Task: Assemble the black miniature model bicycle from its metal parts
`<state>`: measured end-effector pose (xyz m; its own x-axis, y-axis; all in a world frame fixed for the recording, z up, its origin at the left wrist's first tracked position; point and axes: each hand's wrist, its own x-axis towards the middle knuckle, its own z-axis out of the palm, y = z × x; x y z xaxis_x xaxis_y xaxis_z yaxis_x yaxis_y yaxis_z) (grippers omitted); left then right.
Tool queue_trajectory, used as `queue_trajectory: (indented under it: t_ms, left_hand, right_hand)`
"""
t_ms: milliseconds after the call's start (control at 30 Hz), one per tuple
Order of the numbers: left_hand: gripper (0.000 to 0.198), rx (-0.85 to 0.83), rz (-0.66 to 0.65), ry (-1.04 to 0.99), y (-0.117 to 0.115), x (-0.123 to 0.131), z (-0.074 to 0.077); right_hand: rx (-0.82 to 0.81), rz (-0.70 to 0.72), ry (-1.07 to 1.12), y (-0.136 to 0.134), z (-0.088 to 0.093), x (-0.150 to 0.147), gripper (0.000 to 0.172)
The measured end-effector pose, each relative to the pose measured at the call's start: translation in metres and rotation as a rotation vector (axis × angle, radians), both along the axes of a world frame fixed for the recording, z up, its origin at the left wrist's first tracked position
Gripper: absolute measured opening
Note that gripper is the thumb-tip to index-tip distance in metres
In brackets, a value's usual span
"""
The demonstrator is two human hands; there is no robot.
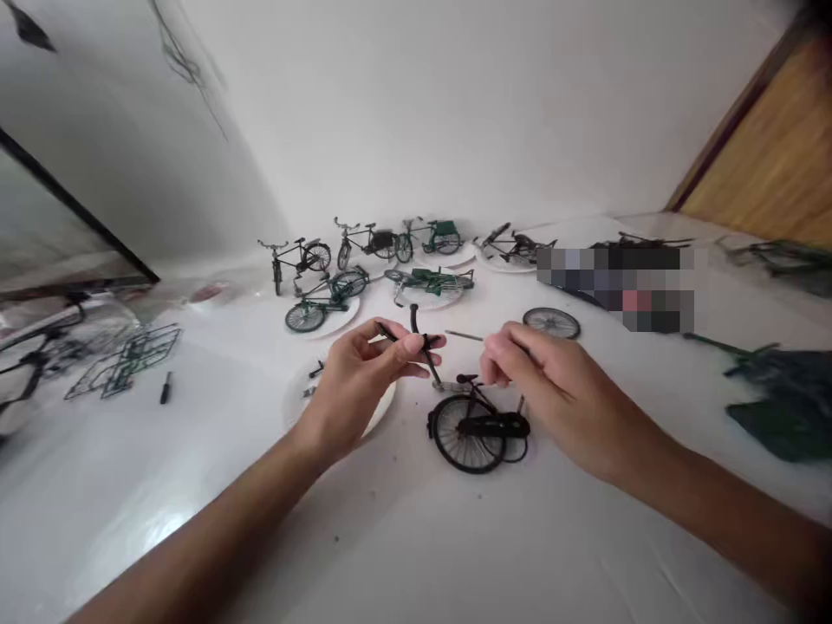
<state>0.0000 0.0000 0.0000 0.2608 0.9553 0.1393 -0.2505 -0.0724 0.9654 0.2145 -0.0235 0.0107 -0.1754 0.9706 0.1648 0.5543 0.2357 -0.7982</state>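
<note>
My left hand (364, 373) is closed on a small black model bicycle part (427, 349), which looks like a front fork with a curved mudguard. My fingers cover much of it. In my closed right hand (536, 368) is a screwdriver (464, 335); its thin metal shaft points left at the part, its tip a little apart from it, and its handle is hidden in my fist. Below both hands lies a partly built black model bicycle (477, 429), with rear wheel, saddle and chain guard but no front wheel showing. A loose spoked wheel (551, 323) lies flat beyond my right hand.
Several finished model bicycles (364, 243) stand or lie along the wall, some on white plates. A plate (295, 403) with small parts sits behind my left wrist. Green frames (126, 360) and a black-handled tool (166, 387) lie left. Dark green parts (780, 416) lie right.
</note>
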Motion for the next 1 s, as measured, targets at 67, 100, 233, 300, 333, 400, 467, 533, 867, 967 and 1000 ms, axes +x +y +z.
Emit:
queue_trajectory:
  t_ms: [67, 100, 233, 300, 333, 400, 467, 533, 867, 967, 1000]
  left_hand:
    - [0.021, -0.034, 0.001, -0.040, -0.002, 0.004, 0.000]
    - [0.021, -0.041, 0.002, -0.050, -0.003, 0.005, -0.001]
    - [0.018, 0.005, 0.016, -0.031, -0.008, 0.012, -0.002]
    - [0.016, 0.056, 0.025, 0.010, -0.010, 0.014, -0.001]
    - [0.016, 0.080, 0.027, 0.032, -0.011, 0.014, -0.001]
    - [0.015, 0.111, 0.027, 0.072, -0.011, 0.015, 0.000]
    - [0.016, 0.121, 0.020, 0.103, -0.011, 0.015, 0.002]
    - [0.017, 0.124, -0.001, 0.130, -0.011, 0.014, 0.003]
    - [0.038, 0.291, 0.111, 0.239, -0.021, 0.020, -0.003]
    - [0.021, 0.274, 0.108, 0.277, -0.021, 0.021, -0.003]
    - [0.016, 0.269, 0.107, 0.298, -0.020, 0.021, -0.003]
  right_hand:
    - [0.030, 0.002, 0.109, 0.000, -0.001, -0.005, 0.039]
    - [0.033, 0.007, 0.163, 0.000, -0.001, -0.008, 0.038]
    - [-0.035, 0.056, 0.375, -0.002, -0.003, -0.016, 0.048]
    - [-0.072, 0.066, 0.424, -0.004, -0.005, -0.018, 0.048]
    - [-0.077, 0.066, 0.440, -0.004, -0.005, -0.019, 0.047]
    - [-0.080, 0.077, 0.478, -0.005, -0.006, -0.019, 0.044]
    - [-0.098, 0.113, 0.514, -0.005, -0.006, -0.017, 0.039]
    - [-0.101, 0.134, 0.509, -0.003, -0.005, -0.015, 0.035]
    - [-0.085, 0.057, 0.341, 0.000, -0.004, -0.014, 0.040]
    - [-0.064, 0.039, 0.304, 0.000, -0.003, -0.017, 0.042]
    - [-0.060, 0.032, 0.297, 0.000, -0.002, -0.017, 0.043]
